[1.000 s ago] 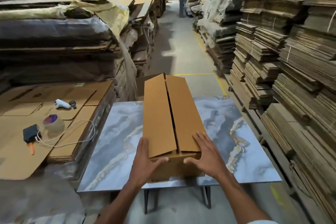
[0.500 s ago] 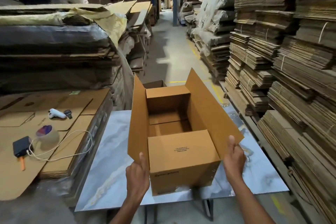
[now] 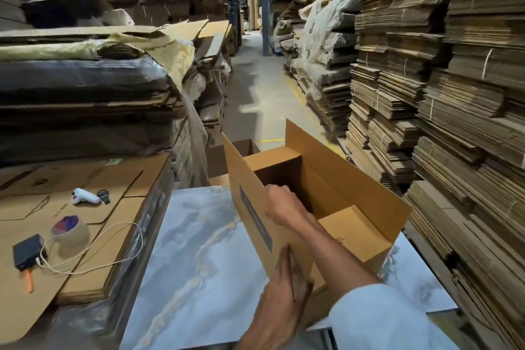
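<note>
An open brown cardboard box (image 3: 358, 196) stands on the marble-patterned table (image 3: 199, 250), turned at an angle with its long flaps upright. My right hand (image 3: 284, 204) reaches across from the lower right and its fingers curl over the top edge of the left flap, into the box. Against the outside of that same flap, at the near corner, my left hand (image 3: 279, 295) lies with straight fingers pointing up. A dark label shows on the flap's outer face. The short near flap is folded down inside the box.
To the left, a stack of flat cardboard (image 3: 119, 207) carries a tape roll (image 3: 69, 231), a white tool (image 3: 85, 196) and a black device (image 3: 27, 250) with a cable. Tall stacks of cardboard (image 3: 454, 122) line the right. An aisle (image 3: 264, 88) runs ahead.
The closed flaps were opened, then the box turned and shifted right. My right hand moved from the right flap over to the left flap's top edge. My left hand slid to the near corner.
</note>
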### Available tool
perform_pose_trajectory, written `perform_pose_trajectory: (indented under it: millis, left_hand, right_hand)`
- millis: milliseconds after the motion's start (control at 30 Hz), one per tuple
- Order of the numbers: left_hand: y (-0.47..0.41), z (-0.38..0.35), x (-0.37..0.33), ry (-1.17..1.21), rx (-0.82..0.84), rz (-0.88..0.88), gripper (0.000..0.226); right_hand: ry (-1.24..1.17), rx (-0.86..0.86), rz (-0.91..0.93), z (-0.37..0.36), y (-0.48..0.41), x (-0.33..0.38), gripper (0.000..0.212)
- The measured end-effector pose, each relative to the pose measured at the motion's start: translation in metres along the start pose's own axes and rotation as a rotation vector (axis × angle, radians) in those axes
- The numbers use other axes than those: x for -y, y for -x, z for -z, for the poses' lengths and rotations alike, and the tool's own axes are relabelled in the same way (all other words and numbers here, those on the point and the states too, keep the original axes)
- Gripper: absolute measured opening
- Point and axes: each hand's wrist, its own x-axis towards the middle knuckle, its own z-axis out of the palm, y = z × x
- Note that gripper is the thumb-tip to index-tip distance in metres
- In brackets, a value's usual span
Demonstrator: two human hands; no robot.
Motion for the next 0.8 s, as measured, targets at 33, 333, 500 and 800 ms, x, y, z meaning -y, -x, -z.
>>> perform_pose_trajectory:
  millis: [33, 333, 500, 800]
  left_hand:
    - [-0.004, 0.009, 0.002, -0.003, 0.047, -0.036, 0.088]
    - [-0.061, 0.112, 0.049, -0.119, -0.267, -0.273, 0.040]
    - [-0.066, 0.156, 0.040, -0.249, -0.590, -0.325, 0.029]
    - [-0.119, 0.167, -0.012, -0.554, 0.235, -0.054, 0.034]
  right_hand:
    - [0.008, 0.015, 0.043, 0.002, -0.002, -0.004, 0.025]
    - [0.314, 0.051, 0.118, 0.048, 0.018, -0.082, 0.043]
    - [0.473, -0.019, -0.078, 0.073, 0.031, -0.126, 0.027]
    - [0.389, 0.137, 0.236, 0.009, 0.038, -0.032, 0.026]
